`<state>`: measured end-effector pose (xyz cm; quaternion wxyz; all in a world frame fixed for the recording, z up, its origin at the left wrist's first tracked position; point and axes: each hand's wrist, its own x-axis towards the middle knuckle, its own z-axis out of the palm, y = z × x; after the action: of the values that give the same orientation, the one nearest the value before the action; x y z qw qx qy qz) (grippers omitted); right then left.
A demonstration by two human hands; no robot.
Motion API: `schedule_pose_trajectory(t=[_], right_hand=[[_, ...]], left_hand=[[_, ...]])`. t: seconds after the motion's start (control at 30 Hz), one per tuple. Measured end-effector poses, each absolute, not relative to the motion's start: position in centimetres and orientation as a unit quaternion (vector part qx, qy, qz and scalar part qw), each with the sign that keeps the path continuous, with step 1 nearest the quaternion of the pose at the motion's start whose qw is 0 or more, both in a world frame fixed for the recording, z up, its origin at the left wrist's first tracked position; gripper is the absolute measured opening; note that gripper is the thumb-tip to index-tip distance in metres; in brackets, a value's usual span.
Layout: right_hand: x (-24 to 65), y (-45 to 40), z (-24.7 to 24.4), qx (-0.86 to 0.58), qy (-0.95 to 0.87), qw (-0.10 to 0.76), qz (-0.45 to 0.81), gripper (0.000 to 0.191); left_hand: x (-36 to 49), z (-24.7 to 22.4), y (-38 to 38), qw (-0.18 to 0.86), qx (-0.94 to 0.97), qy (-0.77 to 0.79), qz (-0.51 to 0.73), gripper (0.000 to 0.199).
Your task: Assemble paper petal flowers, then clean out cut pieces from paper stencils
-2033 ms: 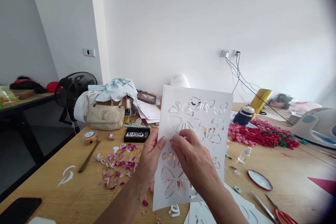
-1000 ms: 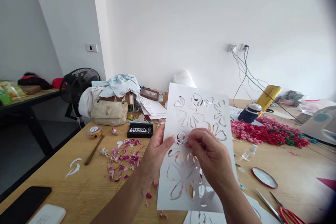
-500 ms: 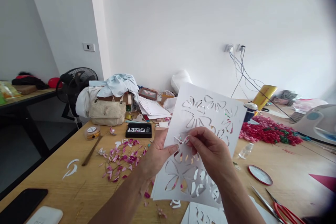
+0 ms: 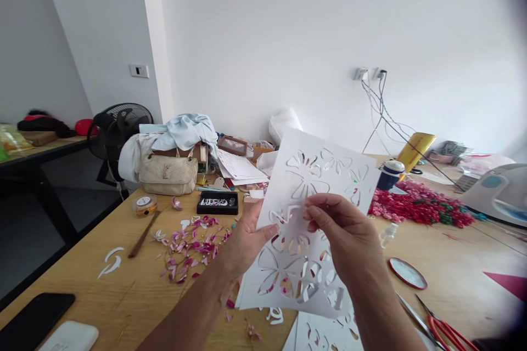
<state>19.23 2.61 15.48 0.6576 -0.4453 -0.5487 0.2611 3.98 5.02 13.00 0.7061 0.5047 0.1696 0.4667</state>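
Observation:
My left hand [image 4: 247, 233] grips the left edge of a white paper sheet [image 4: 263, 279] full of petal-shaped cut-outs, thumb in front. The sheet is held tilted up above the table. My right hand [image 4: 341, 230] is in front of the sheet's middle, its thumb and fingers pinched together. Whatever is between those fingertips, if anything, is hidden. Just left of them, a curled cut edge [image 4: 285, 214] shows around an opening. Beneath the held sheet, more cut white sheets [image 4: 317, 334] lie on the table. Loose white cut pieces [image 4: 275, 316] rest beside them.
Pink petals on stems [image 4: 193, 247] are scattered at left, near a black tray [image 4: 217, 209] and a brown stick [image 4: 144, 235]. Red-handled scissors [image 4: 447, 332], a round red-rimmed dish [image 4: 407, 273] and a small bottle [image 4: 388, 235] are at right. A phone [image 4: 37, 318] lies front left.
My right hand has moved right and slightly up, away from the curled cut edge beside my left thumb. The sheet has shifted slightly; my left hand keeps its grip.

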Motion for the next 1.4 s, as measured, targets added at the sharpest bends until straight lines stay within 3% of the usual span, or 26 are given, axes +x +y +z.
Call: schedule_pose_trajectory(t=[0.13,0.37,0.53,0.7,1.0,1.4], right_hand=[[19.1,1.8,15.7,-0.481,-0.613,0.600,0.181,0.009],[17.7,1.2,15.2,-0.474,-0.746,0.460,-0.087,0.024],[16.6,1.6,14.9,-0.556,-0.728,0.343,-0.209,0.016],[16.2,1.9,15.1,-0.568,-0.723,0.318,-0.233,0.016],[16.6,2.2,14.5,-0.519,-0.721,0.400,-0.226,0.015],[17.6,1.7,16.0,-0.520,-0.792,0.286,-0.144,0.024]], left_hand=[[4.1,13.0,4.9,0.713,0.489,0.167,0.474,0.044],[4.3,13.0,4.9,0.717,0.487,0.164,0.471,0.049],[4.4,12.9,4.8,0.695,0.511,0.176,0.474,0.048],[4.2,12.9,4.8,0.690,0.519,0.178,0.472,0.048],[4.1,12.9,5.2,0.703,0.504,0.166,0.473,0.052],[4.0,13.1,5.1,0.706,0.503,0.173,0.467,0.052]])
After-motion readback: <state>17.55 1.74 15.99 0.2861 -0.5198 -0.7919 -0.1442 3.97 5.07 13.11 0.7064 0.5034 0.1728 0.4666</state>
